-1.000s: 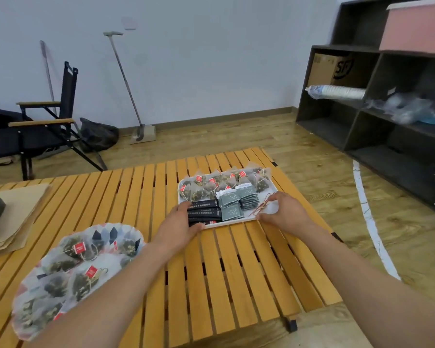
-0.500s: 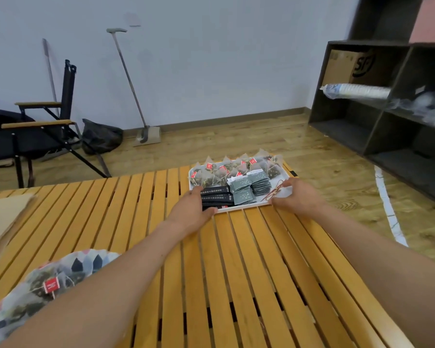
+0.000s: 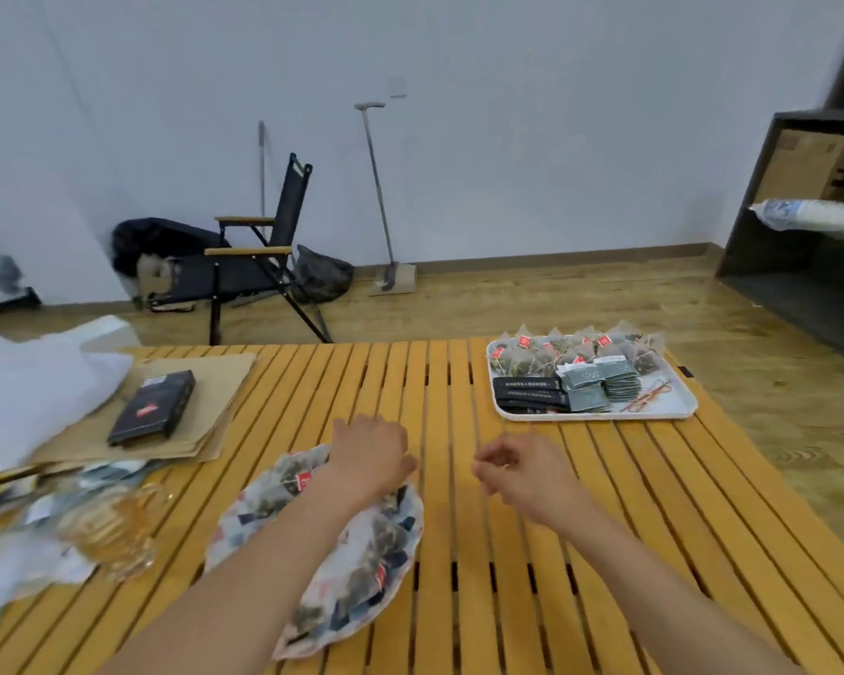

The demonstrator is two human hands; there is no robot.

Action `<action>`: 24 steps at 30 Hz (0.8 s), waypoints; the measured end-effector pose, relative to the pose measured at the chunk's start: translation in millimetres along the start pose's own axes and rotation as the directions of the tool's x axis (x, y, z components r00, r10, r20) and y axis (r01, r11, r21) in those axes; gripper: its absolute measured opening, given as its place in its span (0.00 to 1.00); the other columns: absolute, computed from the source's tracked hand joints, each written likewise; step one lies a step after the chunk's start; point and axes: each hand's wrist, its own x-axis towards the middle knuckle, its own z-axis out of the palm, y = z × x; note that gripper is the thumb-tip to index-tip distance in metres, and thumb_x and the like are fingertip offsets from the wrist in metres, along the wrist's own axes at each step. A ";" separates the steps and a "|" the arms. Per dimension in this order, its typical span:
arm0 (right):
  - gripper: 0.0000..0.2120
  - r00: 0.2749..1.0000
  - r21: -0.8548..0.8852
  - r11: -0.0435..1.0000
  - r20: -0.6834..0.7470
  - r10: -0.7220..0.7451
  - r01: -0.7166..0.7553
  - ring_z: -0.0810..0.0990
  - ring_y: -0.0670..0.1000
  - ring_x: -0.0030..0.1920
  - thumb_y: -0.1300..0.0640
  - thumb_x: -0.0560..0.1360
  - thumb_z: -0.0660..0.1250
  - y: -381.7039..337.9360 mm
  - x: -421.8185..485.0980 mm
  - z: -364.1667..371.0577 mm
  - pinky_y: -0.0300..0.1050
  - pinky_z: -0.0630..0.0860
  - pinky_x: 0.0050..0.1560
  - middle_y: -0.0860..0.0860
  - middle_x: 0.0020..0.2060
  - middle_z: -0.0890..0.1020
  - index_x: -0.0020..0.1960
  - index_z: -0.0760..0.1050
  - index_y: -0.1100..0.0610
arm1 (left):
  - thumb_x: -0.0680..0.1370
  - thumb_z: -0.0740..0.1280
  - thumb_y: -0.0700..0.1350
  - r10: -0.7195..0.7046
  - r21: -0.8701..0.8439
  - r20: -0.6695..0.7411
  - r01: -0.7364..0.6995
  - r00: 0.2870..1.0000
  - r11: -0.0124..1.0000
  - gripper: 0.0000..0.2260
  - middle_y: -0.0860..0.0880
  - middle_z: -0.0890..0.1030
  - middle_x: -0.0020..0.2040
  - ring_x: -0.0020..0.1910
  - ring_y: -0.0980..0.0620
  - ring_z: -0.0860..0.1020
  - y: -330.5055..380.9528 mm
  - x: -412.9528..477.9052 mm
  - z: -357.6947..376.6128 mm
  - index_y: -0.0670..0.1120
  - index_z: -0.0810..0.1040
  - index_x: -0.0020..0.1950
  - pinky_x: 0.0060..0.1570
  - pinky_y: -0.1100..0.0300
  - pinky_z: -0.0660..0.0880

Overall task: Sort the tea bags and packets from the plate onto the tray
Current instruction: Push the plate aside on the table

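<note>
- A slatted wooden counter [image 3: 459, 528] is filling the lower half of the frame and carrying everything in the sort.
- The patterned plate [image 3: 412, 538] is lying at lower centre, close under the person's arms, probably so each pick is a short reach. It is holding a heap of pyramid tea bags [image 3: 361, 572] with red tags, so the task is looking far from finished.
- The white tray [image 3: 673, 404] is sitting at centre right, well apart from the plate. Sorted goods are lying there in groups: clear pyramid bags [image 3: 576, 355] along the far edge, black packets [image 3: 529, 394] at the near left, and grey-green packets [image 3: 600, 389] stacked beside them.
- The left hand [image 3: 369, 460] is reaching down over the plate's far edge, seemingly going for another bag. Its back is facing the camera, so I cannot tell whether its grip is closing on anything.
- The right hand [image 3: 517, 472] is hovering above bare slats just right of the plate. Its grip is narrow and loosely curled, with nothing visible in it, and it is likely waiting to take a bag.
- A black box [image 3: 153, 406] is resting on brown paper at centre left, clear of the work.
</note>
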 end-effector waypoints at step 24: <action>0.12 0.912 0.108 0.970 0.329 -0.243 0.220 0.86 0.50 0.48 0.56 0.79 0.68 -218.5 40.3 213.3 0.46 0.83 0.42 0.48 0.51 0.84 0.62 0.79 0.52 | 0.72 0.71 0.66 -0.369 -0.327 -0.273 0.275 0.888 0.904 0.32 0.52 0.71 0.74 0.75 0.48 0.66 -239.0 -150.3 10.6 0.58 0.71 0.74 0.73 0.47 0.65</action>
